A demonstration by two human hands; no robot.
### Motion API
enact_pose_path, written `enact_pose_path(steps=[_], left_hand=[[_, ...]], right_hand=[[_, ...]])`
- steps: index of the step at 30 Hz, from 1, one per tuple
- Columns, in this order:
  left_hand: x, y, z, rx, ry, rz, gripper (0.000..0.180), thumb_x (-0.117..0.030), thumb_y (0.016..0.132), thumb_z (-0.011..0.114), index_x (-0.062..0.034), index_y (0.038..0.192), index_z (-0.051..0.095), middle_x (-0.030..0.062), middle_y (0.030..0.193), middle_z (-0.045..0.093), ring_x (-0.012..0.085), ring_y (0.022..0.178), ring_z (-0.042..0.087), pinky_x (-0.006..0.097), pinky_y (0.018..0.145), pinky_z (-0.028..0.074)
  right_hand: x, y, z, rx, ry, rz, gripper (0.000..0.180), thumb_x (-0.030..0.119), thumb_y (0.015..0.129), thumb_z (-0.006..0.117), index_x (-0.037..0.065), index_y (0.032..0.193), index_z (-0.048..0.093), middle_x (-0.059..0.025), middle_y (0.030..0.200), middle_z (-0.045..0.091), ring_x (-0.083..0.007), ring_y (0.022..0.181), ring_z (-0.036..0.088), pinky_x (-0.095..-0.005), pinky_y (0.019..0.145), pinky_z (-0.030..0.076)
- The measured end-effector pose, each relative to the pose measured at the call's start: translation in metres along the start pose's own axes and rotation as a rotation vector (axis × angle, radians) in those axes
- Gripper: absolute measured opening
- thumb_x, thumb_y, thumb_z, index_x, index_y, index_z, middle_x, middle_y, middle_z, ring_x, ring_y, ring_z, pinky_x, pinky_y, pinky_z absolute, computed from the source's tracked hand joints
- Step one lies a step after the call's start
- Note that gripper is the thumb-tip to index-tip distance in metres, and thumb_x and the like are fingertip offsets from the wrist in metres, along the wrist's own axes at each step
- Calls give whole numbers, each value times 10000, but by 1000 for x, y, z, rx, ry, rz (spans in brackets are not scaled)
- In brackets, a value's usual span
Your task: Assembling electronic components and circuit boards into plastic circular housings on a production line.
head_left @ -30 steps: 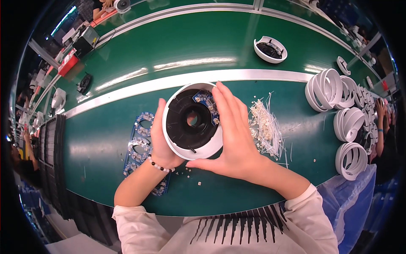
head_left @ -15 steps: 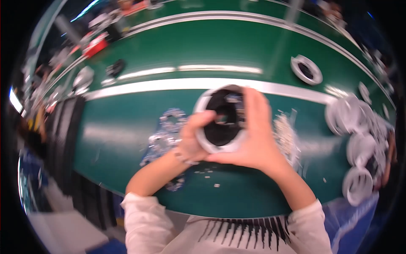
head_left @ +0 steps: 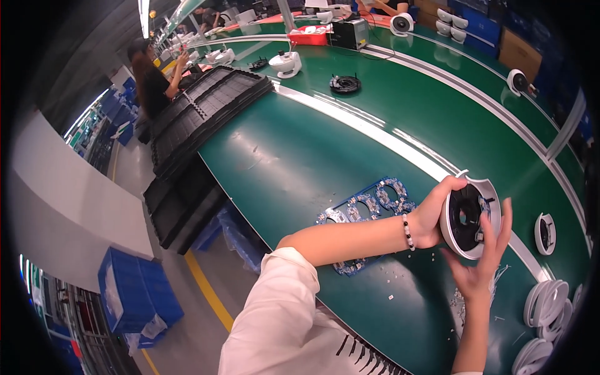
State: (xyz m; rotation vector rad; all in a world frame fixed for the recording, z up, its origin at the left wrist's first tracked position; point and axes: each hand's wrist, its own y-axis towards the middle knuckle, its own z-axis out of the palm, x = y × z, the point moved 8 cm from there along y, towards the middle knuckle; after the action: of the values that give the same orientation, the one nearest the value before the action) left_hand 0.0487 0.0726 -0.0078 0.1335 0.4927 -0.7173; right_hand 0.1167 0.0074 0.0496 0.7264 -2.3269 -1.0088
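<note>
The blue circuit-board panel (head_left: pixel 365 203) is partly covered by the left forearm, so its middle cannot be made out. Just right of the panel, raised over the bench, is the white round housing (head_left: pixel 445 228) with its black insert (head_left: pixel 463 234). The left hand (head_left: pixel 430 217) grips the housing's left side, thumb over the rim; its other fingers are hidden behind. The right hand (head_left: pixel 480 269) is spread wide at the housing's lower right, fingers masking part of the insert; whether they touch it I cannot tell. The right forearm also blocks much of the wire-lead pile (head_left: pixel 459 311), right of and below the panel. Farther right, the white rings (head_left: pixel 546 302) run into the dark lens rim.

Left of the panel, beyond bare bench, stand black trays (head_left: pixel 209 103); a co-worker (head_left: pixel 164 87) is past them, the lower body mostly hidden. Beyond the panel, across the metal strip (head_left: pixel 369 128), lies a black round part (head_left: pixel 345 84).

Half a second ago the left thumb lay over the insert and the right hand pressed the housing's side. The view has since swung left.
</note>
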Motion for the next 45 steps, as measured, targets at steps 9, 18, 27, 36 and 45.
enact_pose_path(steps=[9, 18, 27, 36, 45], left_hand=[[5, -1, -5, -80, 256, -171, 482, -476, 790, 372, -81, 1017, 529, 105, 937, 590, 203, 784, 597, 369, 577, 521], [-18, 26, -40, -118, 1044, 138, 330, -247, 854, 476, 5, 661, 567, -42, 622, 505, 19, 590, 404, 201, 508, 357], [-60, -3, -5, -253, 1222, 643, 200, -118, 829, 520, 58, 908, 574, 29, 768, 593, 45, 670, 518, 172, 587, 421], [-24, -12, 37, -147, 1386, 732, 179, -44, 808, 512, 45, 949, 577, 39, 704, 604, 46, 630, 529, 165, 562, 420], [-14, -22, 38, -130, 1560, 765, 233, -65, 819, 418, 61, 952, 561, 118, 769, 619, 128, 679, 578, 240, 610, 437]], right_hand=[[23, -6, -37, -17, -37, -288, 196, 36, 672, 601, -2, 848, 524, -116, 794, 590, -308, 758, 571, -478, 748, 441], [38, -13, -27, 153, -148, -309, 168, 27, 621, 559, 6, 787, 579, -92, 806, 586, -262, 791, 551, -405, 722, 432], [0, -19, -18, 168, 221, -170, 465, 221, 573, 717, 23, 961, 555, -131, 1109, 496, -304, 1046, 454, -438, 892, 341], [-90, -25, -24, -129, 505, 743, 293, 235, 819, 516, -42, 754, 585, -144, 604, 569, -209, 558, 571, -295, 533, 436], [-87, -32, -23, -190, 592, 548, 163, 136, 781, 548, -20, 779, 596, -133, 702, 576, -209, 628, 562, -281, 572, 437]])
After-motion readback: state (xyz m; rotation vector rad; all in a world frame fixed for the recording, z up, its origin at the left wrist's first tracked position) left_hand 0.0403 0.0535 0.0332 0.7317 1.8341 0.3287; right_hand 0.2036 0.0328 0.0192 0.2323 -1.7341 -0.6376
